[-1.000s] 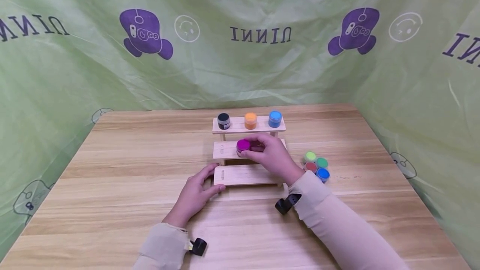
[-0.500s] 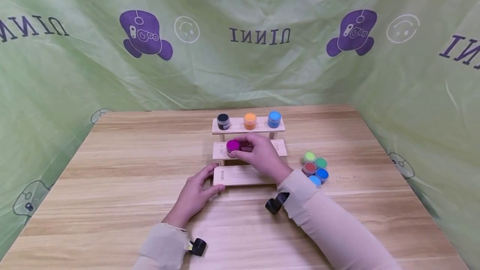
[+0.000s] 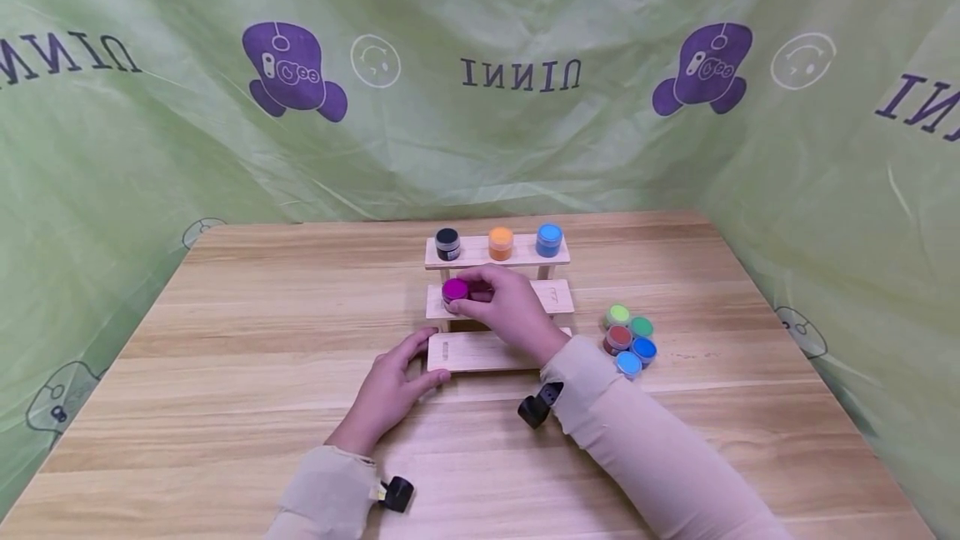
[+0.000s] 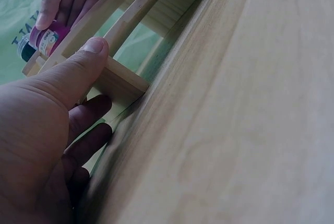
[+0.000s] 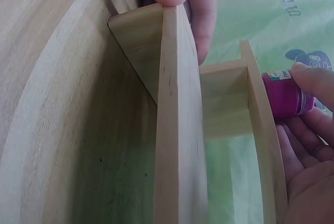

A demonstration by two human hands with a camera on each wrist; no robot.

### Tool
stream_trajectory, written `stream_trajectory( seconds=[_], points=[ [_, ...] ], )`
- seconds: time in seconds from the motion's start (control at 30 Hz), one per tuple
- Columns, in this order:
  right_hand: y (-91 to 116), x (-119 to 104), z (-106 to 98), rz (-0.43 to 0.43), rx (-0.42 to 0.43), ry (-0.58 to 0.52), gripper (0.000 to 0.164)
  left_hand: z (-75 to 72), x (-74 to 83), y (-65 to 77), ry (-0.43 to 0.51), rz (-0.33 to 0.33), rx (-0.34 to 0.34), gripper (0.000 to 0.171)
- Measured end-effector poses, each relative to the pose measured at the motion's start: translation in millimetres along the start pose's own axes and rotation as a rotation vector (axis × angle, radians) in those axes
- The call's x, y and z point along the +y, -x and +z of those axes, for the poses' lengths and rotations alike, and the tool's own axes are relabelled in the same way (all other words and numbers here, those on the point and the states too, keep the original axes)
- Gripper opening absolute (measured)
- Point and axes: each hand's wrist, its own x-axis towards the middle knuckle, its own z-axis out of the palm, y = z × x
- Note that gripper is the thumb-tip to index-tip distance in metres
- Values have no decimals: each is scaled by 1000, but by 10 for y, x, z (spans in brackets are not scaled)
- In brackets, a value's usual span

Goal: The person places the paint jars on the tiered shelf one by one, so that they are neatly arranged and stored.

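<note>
Just below the head view's centre, the right hand (image 3: 516, 311) pinches a purple jar (image 3: 453, 290) on the middle shelf (image 3: 557, 297), while the left hand (image 3: 385, 394), thumb and forefinger parted, grips the bottom shelf (image 3: 483, 351).

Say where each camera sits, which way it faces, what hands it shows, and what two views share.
Head: worn on the head, facing forward and down at the table and rack; left hand, right hand and sleeves show.
Left wrist: on that wrist, facing the rack's left end; left hand near, right hand partly beyond.
Right wrist: on that wrist, facing the rack; part of each hand shows.
Both wrist views share the purple jar.
</note>
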Motion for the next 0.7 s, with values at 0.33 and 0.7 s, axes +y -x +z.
stream_trajectory(
  seconds=[0.33, 0.7],
  points=[
    [-23, -2, 46, 21, 9, 7, 44, -1, 25, 1, -5, -8, 3, 66],
    [-22, -1, 93, -9, 40, 35, 42, -2, 27, 5, -9, -20, 4, 67]
  ],
)
